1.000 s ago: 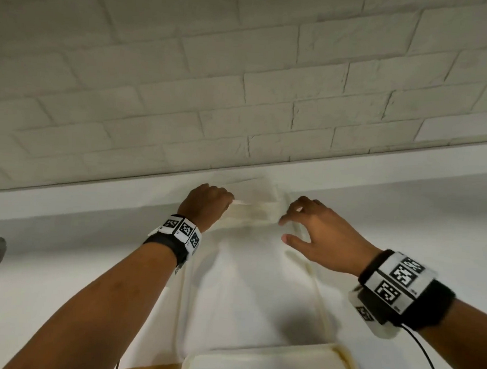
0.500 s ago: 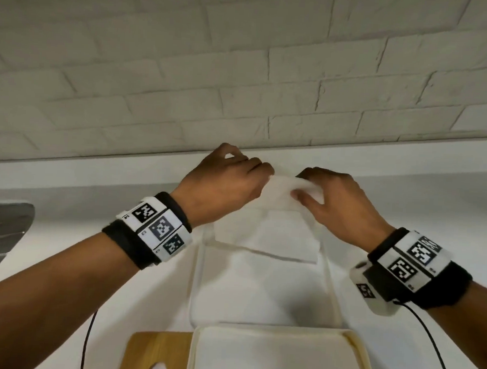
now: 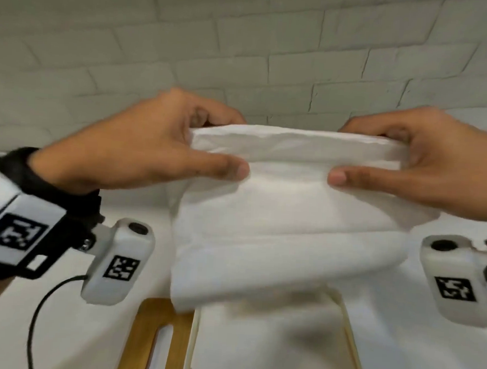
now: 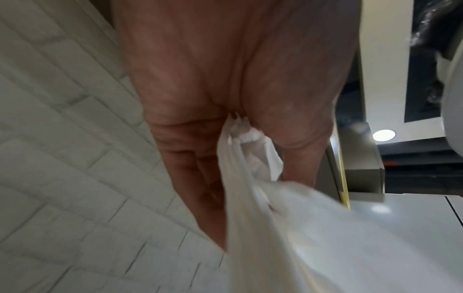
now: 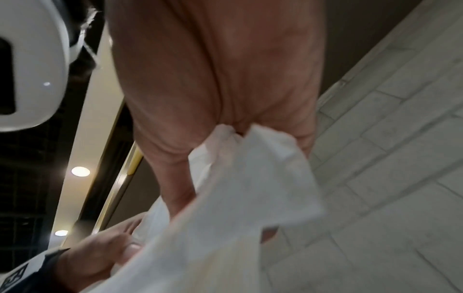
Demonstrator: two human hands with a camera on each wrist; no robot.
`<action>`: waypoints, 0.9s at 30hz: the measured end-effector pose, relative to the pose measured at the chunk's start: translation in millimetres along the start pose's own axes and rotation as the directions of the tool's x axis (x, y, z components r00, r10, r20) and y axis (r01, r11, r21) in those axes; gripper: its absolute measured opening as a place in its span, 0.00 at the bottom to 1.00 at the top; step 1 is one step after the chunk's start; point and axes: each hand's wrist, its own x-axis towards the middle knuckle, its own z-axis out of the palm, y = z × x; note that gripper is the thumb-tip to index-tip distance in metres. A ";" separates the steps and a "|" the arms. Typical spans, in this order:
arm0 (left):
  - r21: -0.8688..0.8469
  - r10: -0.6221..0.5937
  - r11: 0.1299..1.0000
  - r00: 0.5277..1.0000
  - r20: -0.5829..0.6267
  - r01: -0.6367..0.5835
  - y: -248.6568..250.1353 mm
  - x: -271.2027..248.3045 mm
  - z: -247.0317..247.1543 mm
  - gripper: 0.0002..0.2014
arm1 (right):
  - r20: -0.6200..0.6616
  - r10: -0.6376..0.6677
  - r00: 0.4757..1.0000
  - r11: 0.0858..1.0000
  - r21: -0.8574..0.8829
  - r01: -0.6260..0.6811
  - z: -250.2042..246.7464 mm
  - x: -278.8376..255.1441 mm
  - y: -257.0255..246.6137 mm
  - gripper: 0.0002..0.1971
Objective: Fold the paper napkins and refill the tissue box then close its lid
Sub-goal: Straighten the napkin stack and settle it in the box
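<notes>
My left hand (image 3: 156, 151) and right hand (image 3: 423, 168) pinch the white, creased paper napkin (image 3: 289, 203) aloft; cream tissue box (image 3: 345, 311) and wooden lid (image 3: 147, 334) lie beneath.

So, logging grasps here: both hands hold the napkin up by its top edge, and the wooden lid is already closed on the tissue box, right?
Not quite. In the head view both hands, left hand and right hand, do hold the napkin, but the wooden lid lies beside the open tissue box.
</notes>
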 end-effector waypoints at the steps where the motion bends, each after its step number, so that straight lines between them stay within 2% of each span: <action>1: -0.018 -0.030 0.999 0.999 0.027 0.030 -1.9 -2.7 3.7 0.04 | 0.032 0.020 0.999 1.000 0.024 -0.021 3.2 -1.9 2.7 0.12; 3: -0.010 -0.094 0.995 0.992 0.082 0.096 -14.7 -6.8 19.4 0.06 | 0.095 0.075 0.993 0.996 0.036 -0.078 20.0 -5.4 15.8 0.10; 6: 0.093 -0.177 0.982 0.975 0.133 0.166 -47.8 -12.5 51.8 0.06 | 0.127 0.125 0.984 0.992 -0.036 -0.122 57.5 -14.8 45.1 0.06; 9: 0.126 -0.190 0.976 0.975 0.116 0.175 -74.8 -23.0 79.1 0.06 | 0.144 0.147 0.979 0.986 -0.104 -0.133 89.2 -28.7 62.7 0.07; 11: 0.155 -0.142 0.979 0.988 0.057 0.131 -82.4 -33.5 92.8 0.06 | 0.130 0.126 0.983 0.980 -0.173 -0.103 101.7 -40.3 65.9 0.08; 14: 0.249 0.064 0.967 0.998 -0.026 -0.056 -82.1 -57.3 111.8 0.07 | 0.087 0.004 0.996 0.932 -0.360 0.028 114.0 -63.9 59.3 0.07; 16: 0.379 0.219 0.903 0.976 -0.004 -0.201 -82.6 -76.3 124.3 0.09 | 0.144 -0.063 0.988 0.870 -0.478 0.125 123.1 -83.1 54.0 0.11; 18: 0.510 0.329 0.795 0.940 0.091 -0.328 -88.3 -95.6 137.3 0.14 | 0.241 -0.079 0.967 0.832 -0.519 0.197 135.7 -103.0 55.7 0.19; 20: 0.579 0.364 0.702 0.907 0.210 -0.415 -95.3 -114.2 149.7 0.19 | 0.334 -0.072 0.940 0.800 -0.543 0.254 148.0 -118.8 61.4 0.22; 23: 0.601 0.351 0.654 0.889 0.296 -0.459 -99.9 -129.7 157.5 0.19 | 0.372 -0.068 0.926 0.758 -0.584 0.290 154.2 -125.3 64.9 0.19; 27: 0.645 0.336 0.666 0.923 0.188 -0.373 -92.5 -114.5 139.0 0.15 | 0.268 -0.049 0.962 0.735 -0.643 0.216 145.7 -102.6 54.9 0.19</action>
